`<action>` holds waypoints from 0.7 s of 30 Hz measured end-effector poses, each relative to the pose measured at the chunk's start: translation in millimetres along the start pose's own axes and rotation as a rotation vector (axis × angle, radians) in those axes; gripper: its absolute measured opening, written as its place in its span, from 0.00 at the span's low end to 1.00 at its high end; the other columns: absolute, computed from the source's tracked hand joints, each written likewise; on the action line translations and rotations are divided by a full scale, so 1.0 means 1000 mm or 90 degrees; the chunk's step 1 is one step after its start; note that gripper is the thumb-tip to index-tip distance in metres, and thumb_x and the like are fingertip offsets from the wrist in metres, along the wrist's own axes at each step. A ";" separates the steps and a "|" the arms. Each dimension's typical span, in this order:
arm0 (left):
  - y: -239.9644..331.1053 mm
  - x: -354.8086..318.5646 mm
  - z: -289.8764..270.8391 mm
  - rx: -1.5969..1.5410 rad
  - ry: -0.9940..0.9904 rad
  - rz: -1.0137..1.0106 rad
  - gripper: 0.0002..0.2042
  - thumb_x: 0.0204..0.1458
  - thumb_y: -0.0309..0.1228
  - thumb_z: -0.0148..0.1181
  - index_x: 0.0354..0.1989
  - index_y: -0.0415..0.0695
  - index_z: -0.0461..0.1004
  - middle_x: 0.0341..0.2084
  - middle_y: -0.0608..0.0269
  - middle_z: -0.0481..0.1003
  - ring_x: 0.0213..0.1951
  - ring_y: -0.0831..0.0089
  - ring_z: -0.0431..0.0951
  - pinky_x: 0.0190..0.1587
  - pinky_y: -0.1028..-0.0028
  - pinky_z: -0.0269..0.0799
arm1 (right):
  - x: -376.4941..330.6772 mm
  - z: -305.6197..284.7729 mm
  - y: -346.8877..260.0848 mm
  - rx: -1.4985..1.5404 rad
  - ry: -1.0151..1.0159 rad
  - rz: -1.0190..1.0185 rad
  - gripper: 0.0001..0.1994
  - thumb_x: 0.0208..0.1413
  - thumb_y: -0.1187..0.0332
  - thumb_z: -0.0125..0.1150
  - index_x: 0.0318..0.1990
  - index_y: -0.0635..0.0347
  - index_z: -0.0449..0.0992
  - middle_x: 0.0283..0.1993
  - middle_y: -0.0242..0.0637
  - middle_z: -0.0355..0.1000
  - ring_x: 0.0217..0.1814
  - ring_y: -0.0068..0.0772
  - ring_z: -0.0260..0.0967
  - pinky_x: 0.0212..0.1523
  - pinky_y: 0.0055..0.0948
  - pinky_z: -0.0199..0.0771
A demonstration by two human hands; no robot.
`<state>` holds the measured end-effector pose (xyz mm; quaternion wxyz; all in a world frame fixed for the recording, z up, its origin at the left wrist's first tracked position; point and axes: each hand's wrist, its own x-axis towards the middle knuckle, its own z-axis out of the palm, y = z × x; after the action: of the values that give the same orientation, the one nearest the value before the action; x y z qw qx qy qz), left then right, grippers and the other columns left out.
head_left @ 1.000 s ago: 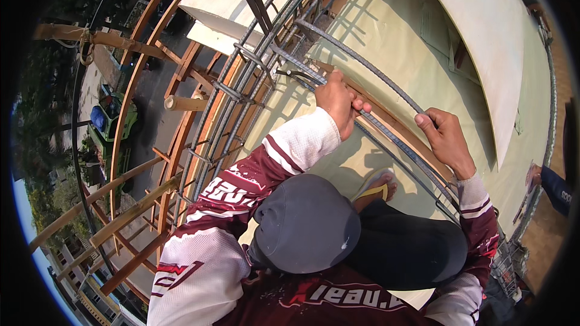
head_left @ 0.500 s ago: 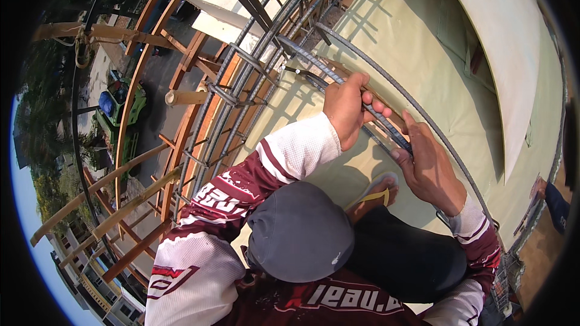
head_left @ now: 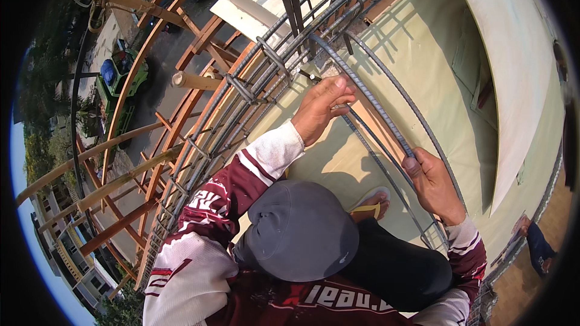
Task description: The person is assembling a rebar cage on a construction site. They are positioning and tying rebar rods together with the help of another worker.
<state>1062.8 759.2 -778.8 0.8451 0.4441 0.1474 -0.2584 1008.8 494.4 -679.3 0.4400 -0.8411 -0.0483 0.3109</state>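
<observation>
A thick ribbed steel rebar (head_left: 379, 108) slants from the tied reinforcement cage (head_left: 266, 63) down to the right. Its lower end lies in my right hand (head_left: 432, 184), which is closed around it with the thumb on top. My left hand (head_left: 323, 108) is off this rebar, just to its left, with the fingers curled in; whatever they hold is hidden. Beside its knuckles a dark tool-like piece with two pale tips (head_left: 307, 75) sticks out. Below the rebar run a wooden strip (head_left: 368, 118) and thinner rods (head_left: 386, 166).
Pale green sheeting (head_left: 447, 90) covers the deck, with a curved white panel (head_left: 522, 84) at the right. Wooden and bamboo scaffolding (head_left: 145, 139) stands past the left edge, high above a road with a green truck (head_left: 124, 84). Another person's dark sleeve (head_left: 539, 247) shows at far right.
My left hand has let go of the rebar and drawn back to the left. My right hand now grips the rebar's lower end more tightly. The view has shifted slightly.
</observation>
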 end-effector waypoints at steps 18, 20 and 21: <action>0.013 0.039 0.043 -0.216 0.080 0.028 0.32 0.50 0.13 0.36 0.68 0.35 0.47 0.59 0.44 0.63 0.57 0.48 0.74 0.57 0.59 0.76 | 0.044 -0.019 0.003 -0.195 0.102 -0.032 0.24 0.70 0.54 0.47 0.45 0.73 0.73 0.32 0.47 0.68 0.32 0.36 0.65 0.34 0.34 0.66; 0.015 0.038 0.044 -0.262 0.081 0.030 0.25 0.56 0.18 0.40 0.65 0.35 0.52 0.58 0.45 0.65 0.54 0.50 0.75 0.57 0.59 0.76 | 0.048 -0.014 0.000 -0.086 0.023 0.087 0.23 0.70 0.54 0.47 0.38 0.71 0.75 0.25 0.43 0.66 0.28 0.31 0.62 0.31 0.33 0.64; 0.015 0.037 0.045 -0.286 0.086 0.026 0.23 0.58 0.19 0.41 0.64 0.35 0.53 0.57 0.45 0.65 0.54 0.51 0.75 0.57 0.59 0.76 | 0.048 -0.009 -0.002 -0.073 0.079 -0.007 0.25 0.71 0.54 0.46 0.30 0.69 0.73 0.18 0.38 0.60 0.24 0.27 0.56 0.28 0.32 0.61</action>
<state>1102.3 717.5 -760.6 0.9159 0.2641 0.2486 -0.1719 1052.5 506.0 -696.9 0.3951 -0.8821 -0.0434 0.2527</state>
